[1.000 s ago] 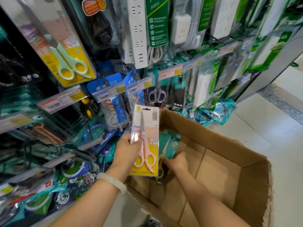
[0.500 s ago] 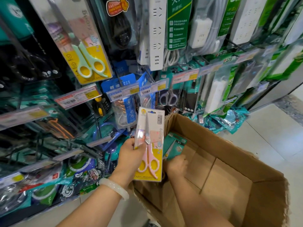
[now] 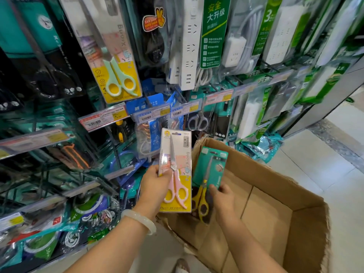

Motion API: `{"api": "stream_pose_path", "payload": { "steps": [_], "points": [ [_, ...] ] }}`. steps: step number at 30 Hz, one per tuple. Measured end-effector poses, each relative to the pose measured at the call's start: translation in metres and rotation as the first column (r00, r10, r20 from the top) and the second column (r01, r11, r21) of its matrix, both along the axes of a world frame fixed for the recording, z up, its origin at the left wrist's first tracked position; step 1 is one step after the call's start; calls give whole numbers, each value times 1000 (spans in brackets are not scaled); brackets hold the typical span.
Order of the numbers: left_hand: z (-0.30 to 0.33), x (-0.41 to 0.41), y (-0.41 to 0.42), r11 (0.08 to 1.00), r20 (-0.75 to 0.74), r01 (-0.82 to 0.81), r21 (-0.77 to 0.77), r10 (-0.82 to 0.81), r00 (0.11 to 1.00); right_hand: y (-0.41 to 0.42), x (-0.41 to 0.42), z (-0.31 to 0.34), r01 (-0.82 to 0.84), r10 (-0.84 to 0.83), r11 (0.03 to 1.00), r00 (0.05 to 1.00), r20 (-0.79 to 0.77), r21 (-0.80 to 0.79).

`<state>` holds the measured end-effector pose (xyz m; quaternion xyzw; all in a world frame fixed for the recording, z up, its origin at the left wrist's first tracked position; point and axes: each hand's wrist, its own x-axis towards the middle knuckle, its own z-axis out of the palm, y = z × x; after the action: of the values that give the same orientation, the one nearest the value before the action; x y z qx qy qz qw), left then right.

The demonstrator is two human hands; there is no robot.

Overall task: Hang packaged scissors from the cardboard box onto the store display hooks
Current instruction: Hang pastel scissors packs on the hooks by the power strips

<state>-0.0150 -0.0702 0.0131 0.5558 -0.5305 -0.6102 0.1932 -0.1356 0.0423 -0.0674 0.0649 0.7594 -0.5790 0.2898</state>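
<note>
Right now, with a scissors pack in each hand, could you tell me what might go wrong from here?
1. Both hands are full: the left hand holds the pink scissors pack, the right hand the teal pack, so neither can steady a hook.
2. The display hooks look crowded; threading a pack could knock off neighbouring packs.
3. The cardboard box has a torn edge that might snag packaging.

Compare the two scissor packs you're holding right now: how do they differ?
The pink-handled pack, gripped by the left hand, has a white and yellow card; the yellow-handled pack in the right hand has a teal card. The pink-handled pack is wider and stands nearly upright beside the cardboard box; the yellow-handled pack tilts right, over the box. Both are carded scissors, blades pointing up.
</note>
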Motion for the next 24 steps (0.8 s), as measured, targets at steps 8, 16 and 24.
{"api": "stream_pose_path", "payload": {
  "steps": [8, 16, 24],
  "points": [
    [26, 36, 10, 999, -128, 19, -38, -24, 992, 6, 33, 63, -84, 41, 972, 981, -191, -220],
    [68, 91, 2, 967, -266, -93, -239, 27, 964, -17, 84, 116, -251, 105, 921, 896, -432, -297],
    [113, 139, -19, 913, -372, -220, -344, 82, 925, -58, 119, 168, -393, 174, 850, 838, -517, -351]
  ]
}}
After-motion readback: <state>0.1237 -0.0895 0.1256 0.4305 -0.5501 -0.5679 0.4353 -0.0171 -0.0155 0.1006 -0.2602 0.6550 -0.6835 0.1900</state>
